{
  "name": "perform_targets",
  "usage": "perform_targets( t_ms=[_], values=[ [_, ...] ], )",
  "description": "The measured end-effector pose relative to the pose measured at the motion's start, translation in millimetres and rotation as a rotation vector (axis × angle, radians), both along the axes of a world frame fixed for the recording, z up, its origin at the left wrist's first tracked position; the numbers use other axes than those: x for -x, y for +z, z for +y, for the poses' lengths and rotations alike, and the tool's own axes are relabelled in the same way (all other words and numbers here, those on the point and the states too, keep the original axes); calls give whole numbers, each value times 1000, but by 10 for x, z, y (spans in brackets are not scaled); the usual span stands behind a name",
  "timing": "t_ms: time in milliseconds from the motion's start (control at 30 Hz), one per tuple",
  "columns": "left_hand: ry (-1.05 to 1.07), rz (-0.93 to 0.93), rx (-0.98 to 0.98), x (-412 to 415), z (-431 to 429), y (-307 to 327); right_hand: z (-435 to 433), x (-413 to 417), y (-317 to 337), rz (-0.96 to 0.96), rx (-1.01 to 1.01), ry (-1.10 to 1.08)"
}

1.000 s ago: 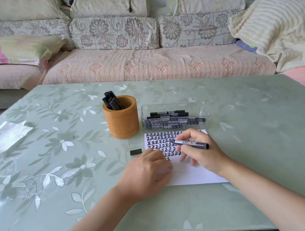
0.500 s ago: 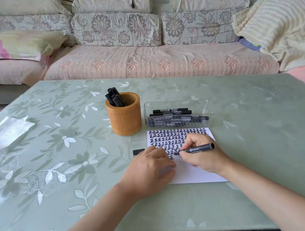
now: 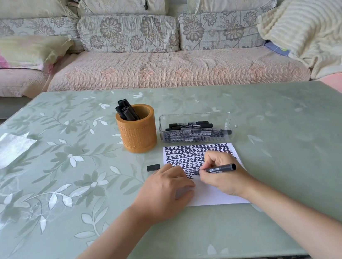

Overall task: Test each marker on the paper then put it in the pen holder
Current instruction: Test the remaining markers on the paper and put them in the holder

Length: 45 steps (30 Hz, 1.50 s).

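While your right hand (image 3: pixel 224 175) writes, what the next move turns on lies ahead and to the left of it. Nearest you, your left hand (image 3: pixel 165 193) rests on the near-left part of the paper (image 3: pixel 214 196). Its fingers (image 3: pixel 182 181) are relaxed and hold nothing; they only press the sheet to the desk (image 3: pixel 62 169).

Just right of it, your right fingers (image 3: pixel 210 160) are curled round the marker (image 3: pixel 220 169), pinching it close to the tip. Its long axis runs almost flat, left to right. The tip is on the paper toward your left hand and the blunt tail points right, past your knuckles. The tip sits at the lowest row of dark test marks.

A little farther off, the cap (image 3: pixel 153 167) lies on the desk just off the paper's left edge, just beyond your left fingertips. Your left hand is plainly the nearer one to fetch it.

Beyond the cap stands the pen holder (image 3: pixel 137 133), upright, ahead and left of the marker tip. The black markers (image 3: pixel 127 112) in it lean toward its far-left rim. To drop yours in, you would likely swing it from flat to upright and carry it forward and left, past your left hand.

Just right of the holder, the clear tray (image 3: pixel 233 121) holds the remaining markers (image 3: pixel 189 124), lying left to right.
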<state>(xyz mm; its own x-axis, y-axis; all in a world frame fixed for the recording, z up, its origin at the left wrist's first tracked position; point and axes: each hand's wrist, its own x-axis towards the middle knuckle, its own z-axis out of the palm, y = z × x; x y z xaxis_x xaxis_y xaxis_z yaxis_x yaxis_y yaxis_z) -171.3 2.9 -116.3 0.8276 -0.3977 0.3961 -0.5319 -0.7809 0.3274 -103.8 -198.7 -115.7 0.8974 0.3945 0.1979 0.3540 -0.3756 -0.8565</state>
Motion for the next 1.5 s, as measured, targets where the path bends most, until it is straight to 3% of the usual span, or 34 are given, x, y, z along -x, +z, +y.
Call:
perform_targets(
  t_ms=[1000, 1367, 1500],
  values=[
    [-25, 1, 24, -29, 9, -27, -20, 30, 33, 27, 22, 69],
    [-79, -29, 54, -57, 96, 15, -19, 26, 144, 169, -224, 1],
    [93, -112, 87, -138, 258, 92, 1, 15, 248, 150, -212, 22]
  ],
)
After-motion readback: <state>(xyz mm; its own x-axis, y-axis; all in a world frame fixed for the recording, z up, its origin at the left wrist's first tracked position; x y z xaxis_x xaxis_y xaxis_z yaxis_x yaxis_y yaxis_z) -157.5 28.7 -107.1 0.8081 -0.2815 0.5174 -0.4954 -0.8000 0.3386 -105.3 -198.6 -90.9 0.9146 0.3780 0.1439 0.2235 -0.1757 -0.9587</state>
